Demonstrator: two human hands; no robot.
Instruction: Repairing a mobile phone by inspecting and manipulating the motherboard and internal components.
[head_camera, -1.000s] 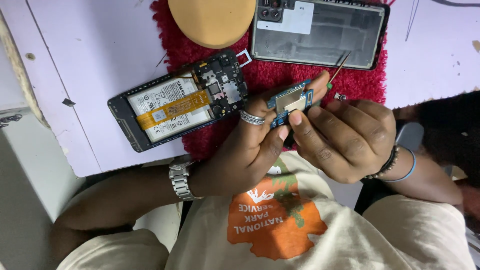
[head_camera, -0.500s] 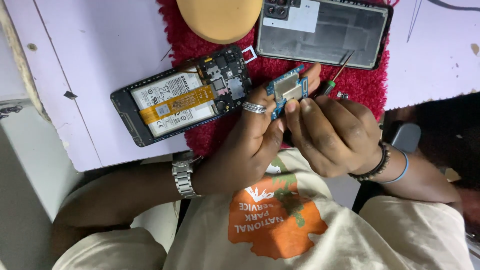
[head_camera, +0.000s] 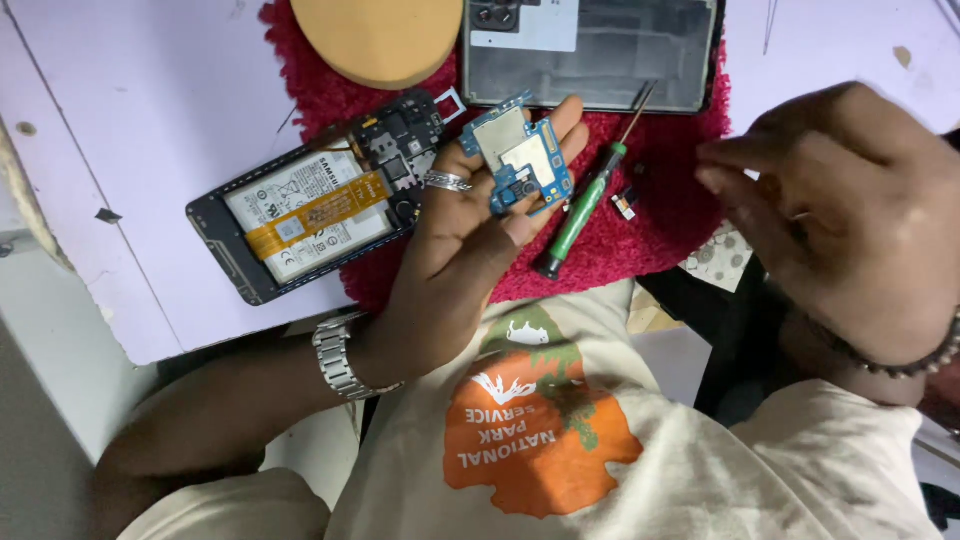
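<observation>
L hand (head_camera: 470, 235) holds blue circuit board (head_camera: 520, 160) w/ fingers over red mat (head_camera: 660, 225); R hand (head_camera: 850, 220) apart, empty.

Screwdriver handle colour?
Green, with a black tip end; the screwdriver lies on the red mat. Head view.

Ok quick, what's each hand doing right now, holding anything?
Left hand: holding the small blue circuit board on its fingers.
Right hand: holding nothing visible, fingers loosely curled, off the green screwdriver.
</observation>
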